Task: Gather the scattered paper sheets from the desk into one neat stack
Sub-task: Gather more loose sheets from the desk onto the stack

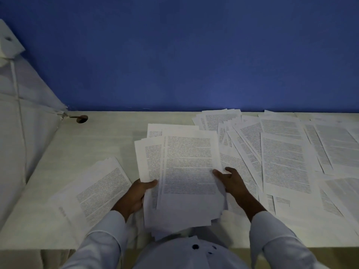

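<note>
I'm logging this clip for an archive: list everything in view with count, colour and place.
held bundle of sheets: one, white printed, desk centre
side pile of sheets: one, white printed, desk left
scattered sheets: many overlapping, white printed, desk right
desk: one, pale cream, along wall
round hole: one, brown, desk's far-left corner
cloth: one, white, left edge
wall: one, blue, behind desk
left hand: one, grips bundle's left edge
right hand: one, pinches bundle's right edge
sleeves: two, pale, bottom
</note>
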`<state>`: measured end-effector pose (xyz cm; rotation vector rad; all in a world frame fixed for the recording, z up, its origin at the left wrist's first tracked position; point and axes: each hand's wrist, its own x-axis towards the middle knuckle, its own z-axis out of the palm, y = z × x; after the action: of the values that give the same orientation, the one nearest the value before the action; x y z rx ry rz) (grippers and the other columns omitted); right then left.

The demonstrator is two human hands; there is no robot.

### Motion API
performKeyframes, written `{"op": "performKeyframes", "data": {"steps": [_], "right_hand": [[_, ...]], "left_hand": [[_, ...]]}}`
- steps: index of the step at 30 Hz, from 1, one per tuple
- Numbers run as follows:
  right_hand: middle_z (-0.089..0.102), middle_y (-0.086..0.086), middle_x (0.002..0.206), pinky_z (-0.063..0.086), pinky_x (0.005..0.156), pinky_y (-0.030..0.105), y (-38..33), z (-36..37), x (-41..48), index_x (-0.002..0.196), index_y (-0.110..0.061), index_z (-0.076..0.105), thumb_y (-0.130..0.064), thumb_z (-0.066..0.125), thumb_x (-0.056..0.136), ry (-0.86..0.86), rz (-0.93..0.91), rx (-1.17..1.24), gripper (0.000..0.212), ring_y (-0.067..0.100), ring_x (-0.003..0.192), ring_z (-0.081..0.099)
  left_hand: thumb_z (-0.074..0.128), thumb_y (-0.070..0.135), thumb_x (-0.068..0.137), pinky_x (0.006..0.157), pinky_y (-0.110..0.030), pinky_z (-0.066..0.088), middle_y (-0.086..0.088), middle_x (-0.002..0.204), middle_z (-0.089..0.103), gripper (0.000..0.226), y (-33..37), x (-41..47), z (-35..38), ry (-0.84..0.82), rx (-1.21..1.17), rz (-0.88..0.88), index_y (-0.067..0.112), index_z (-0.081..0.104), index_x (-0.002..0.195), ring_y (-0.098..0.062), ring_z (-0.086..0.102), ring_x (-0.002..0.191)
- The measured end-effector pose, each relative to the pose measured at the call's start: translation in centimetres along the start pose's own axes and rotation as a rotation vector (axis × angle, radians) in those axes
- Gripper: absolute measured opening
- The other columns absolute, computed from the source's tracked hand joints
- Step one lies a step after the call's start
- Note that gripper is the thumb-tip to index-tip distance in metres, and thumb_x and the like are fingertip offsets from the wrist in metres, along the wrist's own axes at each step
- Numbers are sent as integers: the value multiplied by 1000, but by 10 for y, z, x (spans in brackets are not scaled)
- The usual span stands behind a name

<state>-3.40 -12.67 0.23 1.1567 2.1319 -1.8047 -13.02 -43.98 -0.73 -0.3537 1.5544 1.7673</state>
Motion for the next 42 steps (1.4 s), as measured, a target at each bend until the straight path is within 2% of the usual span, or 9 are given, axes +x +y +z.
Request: {"op": "performKeyframes", "data": {"steps": [5, 9, 15, 18, 23, 28, 31, 36, 42], "right_hand": [[71, -1, 118, 53, 97, 35, -16, 16, -16, 125, -17, 64, -32, 76, 83, -314, -134, 163, 45, 17, 107, 68], [72, -7, 115, 54, 87, 22, -24, 32, -24, 120, -19, 67, -17, 75, 84, -398, -193, 117, 37, 11, 106, 68], [70, 11, 118, 54, 92, 36, -25, 23, -24, 122, -7, 65, -5, 68, 87, -403, -128, 319, 36, 29, 110, 66], [65, 10, 127, 48, 102, 42, -27, 22, -22, 131, -11, 60, -13, 71, 87, -482, -124, 342, 45, 29, 117, 62], [71, 3, 117, 52, 97, 40, -43, 36, -27, 122, -16, 66, -20, 78, 81, -384, -110, 289, 43, 22, 110, 67], [76, 1, 104, 57, 88, 40, -49, 27, -27, 111, -18, 73, -27, 78, 81, -195, -114, 290, 32, 19, 96, 72], [75, 5, 103, 59, 85, 42, -48, 25, -28, 106, -16, 74, -31, 76, 82, -127, -118, 299, 29, 23, 95, 72], [75, 6, 99, 54, 94, 50, -49, 31, -33, 111, -11, 65, -34, 71, 87, -130, 0, 620, 34, 28, 103, 69], [69, 7, 121, 51, 96, 47, -81, 40, -53, 132, -23, 54, -57, 42, 94, -326, 7, 1063, 52, 28, 114, 63]], "left_hand": [[58, 37, 94, 100, -39, 49, -10, 123, 68, 39, 13, -6, 15, -118, 47, -87, 14, 63, 125, -26, 65, 112], [52, 78, 75, 106, -39, 45, -2, 119, 70, 74, 26, -5, 29, -73, 231, -138, 22, 65, 121, -22, 65, 112], [63, 27, 89, 87, -36, 55, -16, 121, 68, 45, 40, -13, 24, -213, -27, -152, 3, 63, 126, -29, 67, 103], [57, 32, 96, 98, -37, 48, -10, 122, 67, 37, 48, -15, 36, -257, -64, -163, 8, 66, 123, -27, 65, 107], [71, 21, 89, 106, -34, 45, -7, 131, 62, 45, 49, -7, 66, 0, 320, 112, 9, 59, 130, -21, 62, 112], [69, 10, 89, 100, -39, 50, -13, 122, 67, 23, 69, -7, 68, 70, 103, 252, 16, 68, 112, -23, 66, 105], [70, 12, 88, 99, -38, 51, -9, 118, 69, 34, 93, -18, 72, 55, -13, 365, 11, 64, 122, -23, 66, 107], [72, 22, 83, 103, -41, 47, -6, 125, 67, 47, 134, -45, 85, 29, -79, 535, 12, 62, 128, -24, 63, 116], [81, 31, 76, 99, -39, 49, -3, 123, 68, 51, 140, -62, 110, -15, -167, 597, 20, 64, 123, -22, 63, 116]]}}
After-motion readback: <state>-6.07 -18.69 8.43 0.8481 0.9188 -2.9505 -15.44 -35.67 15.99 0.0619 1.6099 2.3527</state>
